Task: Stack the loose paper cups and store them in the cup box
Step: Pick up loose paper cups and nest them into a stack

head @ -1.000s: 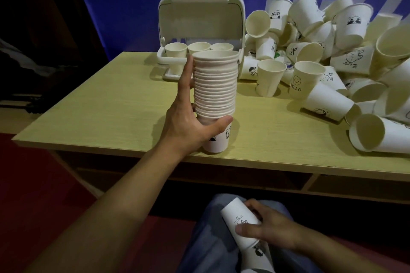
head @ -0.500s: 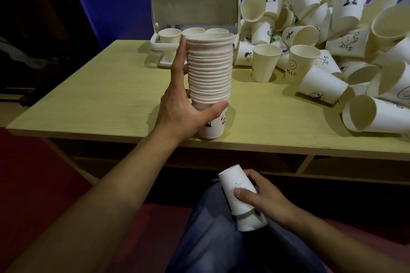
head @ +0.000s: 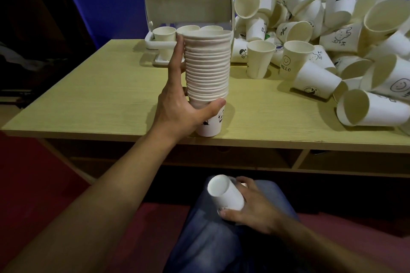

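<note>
- The left hand (head: 179, 104) is wrapping around a tall stack of nested white paper cups (head: 207, 73), thumb across the front, forefinger stretching up the side; the stack is standing upright by the near edge of the pale yellow-green wooden table (head: 99, 95).
- The right hand (head: 250, 208) is gripping a single white paper cup (head: 225, 195) over the lap, well below the left hand, base tilting up toward the camera.
- Just beyond the left hand, the white plastic cup box (head: 188, 2) is sitting with its lid open, cups standing inside.
- Right of the left hand, a heap of loose white printed paper cups (head: 332, 40) is sprawling across the table.
</note>
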### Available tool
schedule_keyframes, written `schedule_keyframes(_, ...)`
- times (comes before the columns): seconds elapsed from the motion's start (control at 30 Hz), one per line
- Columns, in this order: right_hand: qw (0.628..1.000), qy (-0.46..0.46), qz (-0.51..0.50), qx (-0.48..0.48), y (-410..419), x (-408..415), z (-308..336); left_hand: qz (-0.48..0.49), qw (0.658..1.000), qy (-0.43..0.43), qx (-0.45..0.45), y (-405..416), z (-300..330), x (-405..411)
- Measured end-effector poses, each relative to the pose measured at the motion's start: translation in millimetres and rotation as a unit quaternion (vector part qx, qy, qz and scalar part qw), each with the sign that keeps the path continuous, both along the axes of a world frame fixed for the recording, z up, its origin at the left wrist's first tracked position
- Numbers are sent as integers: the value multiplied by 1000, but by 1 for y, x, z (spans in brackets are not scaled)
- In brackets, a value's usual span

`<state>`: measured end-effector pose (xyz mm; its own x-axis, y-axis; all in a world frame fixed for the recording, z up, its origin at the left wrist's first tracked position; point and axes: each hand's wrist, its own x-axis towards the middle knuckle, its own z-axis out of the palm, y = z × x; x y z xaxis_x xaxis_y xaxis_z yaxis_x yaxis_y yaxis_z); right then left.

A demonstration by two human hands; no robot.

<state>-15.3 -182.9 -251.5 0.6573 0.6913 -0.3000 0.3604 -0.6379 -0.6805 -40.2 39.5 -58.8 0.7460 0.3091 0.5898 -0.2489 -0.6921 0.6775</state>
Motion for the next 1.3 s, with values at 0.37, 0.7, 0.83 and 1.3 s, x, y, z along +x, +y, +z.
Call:
schedule_keyframes(0.37, 978, -127, 125, 113, -9, -23, 103, -2, 1000, 6, 6, 10, 7, -6)
schedule_keyframes(0.7, 919, -365, 83, 123, -7, 47, 250, 108, 993, -29, -47, 45, 23, 13)
schedule_keyframes(0.83, 904, -423, 56, -41, 32, 105, 258, 103, 992, -16, -65, 59, 30, 22)
schedule_keyframes(1.3, 918, -395, 14, -36, 90, 170, 257, -26, 996, 80, 11, 86, 30, 20)
